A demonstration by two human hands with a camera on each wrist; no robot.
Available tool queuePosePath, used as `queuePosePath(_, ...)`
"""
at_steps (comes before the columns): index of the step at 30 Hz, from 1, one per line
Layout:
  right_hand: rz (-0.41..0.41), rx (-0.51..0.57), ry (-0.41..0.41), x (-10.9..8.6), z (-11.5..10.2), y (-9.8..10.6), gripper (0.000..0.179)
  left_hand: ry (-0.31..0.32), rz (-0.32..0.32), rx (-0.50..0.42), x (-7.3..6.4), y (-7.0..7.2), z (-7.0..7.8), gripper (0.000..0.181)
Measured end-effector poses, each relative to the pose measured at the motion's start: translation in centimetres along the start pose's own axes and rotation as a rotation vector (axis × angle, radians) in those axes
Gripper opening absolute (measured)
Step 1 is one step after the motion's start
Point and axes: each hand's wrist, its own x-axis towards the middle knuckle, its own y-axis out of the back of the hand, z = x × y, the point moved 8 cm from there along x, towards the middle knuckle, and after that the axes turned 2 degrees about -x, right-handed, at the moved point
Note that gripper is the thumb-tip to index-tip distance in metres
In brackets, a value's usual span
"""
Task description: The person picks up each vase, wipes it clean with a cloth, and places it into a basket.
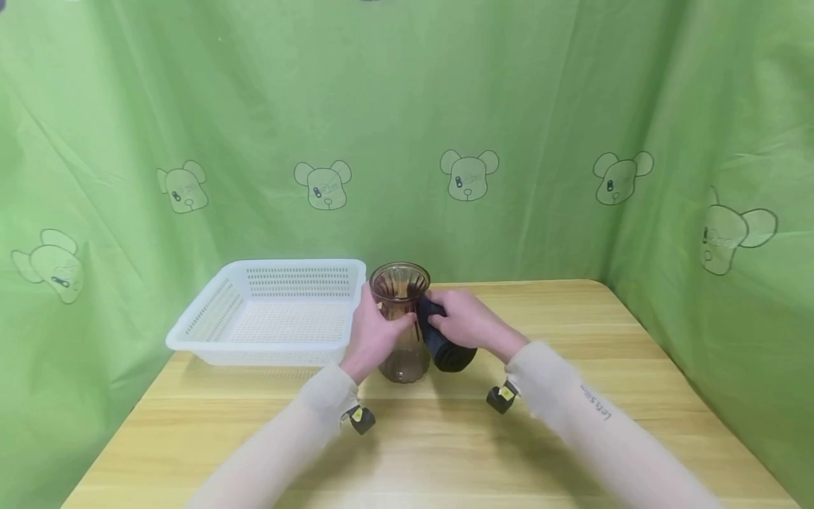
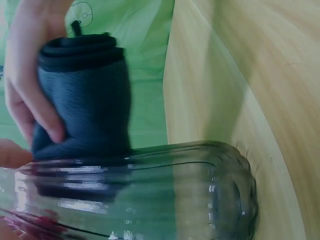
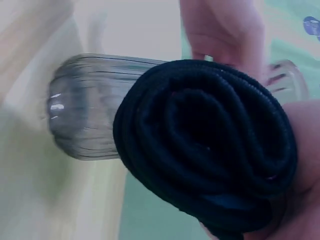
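Note:
A brownish, clear glass vase [image 1: 404, 359] with a flared, ribbed rim stands upright at the middle of the table. My left hand [image 1: 371, 334] grips it below the rim from the left, thumb across the front. On the other side, my right hand [image 1: 469, 319] holds a rolled dark cloth [image 1: 450, 351], tilted, against or very near the vase's upper side. In the left wrist view the rolled cloth [image 2: 85, 105] appears beyond the glass vase [image 2: 200, 200]. Its spiral end fills much of the right wrist view and hides part of the vase [image 3: 95, 107].
A white plastic basket [image 1: 254, 348] with perforated walls sits left of the vase, close to my left hand. The wooden table [image 1: 420, 452] meets a green curtain [image 1: 394, 106] with bear-head prints at the back and sides.

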Motion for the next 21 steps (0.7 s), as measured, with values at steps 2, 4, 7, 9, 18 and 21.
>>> queuePosePath(2,-0.012,-0.017,-0.008,-0.1,0.3,-1.0,0.041,0.006,-0.015,-0.019,0.0,-0.2,-0.1,0.087)
queuePosePath(4,-0.031,-0.035,-0.014,-0.1,0.6,-2.0,0.045,0.009,-0.022,-0.051,0.0,-0.3,-0.1,0.088)
queuePosePath(7,-0.077,-0.054,-0.016,-0.2,1.1,-3.6,0.047,0.012,-0.013,-0.075,0.0,-0.3,-0.3,0.089)
queuePosePath(9,-0.125,-0.059,-0.025,-0.2,1.5,-4.7,0.048,0.014,-0.007,-0.092,0.0,-0.3,-0.4,0.091)
queuePosePath(18,-0.194,-0.024,-0.064,-0.2,2.9,-5.9,0.051,-0.033,0.017,-0.121,0.3,-0.2,-0.4,0.083)
queuePosePath(21,-0.149,0.005,-0.042,-0.1,2.4,-4.4,0.052,-0.044,0.026,-0.091,0.5,0.0,-0.2,0.084)
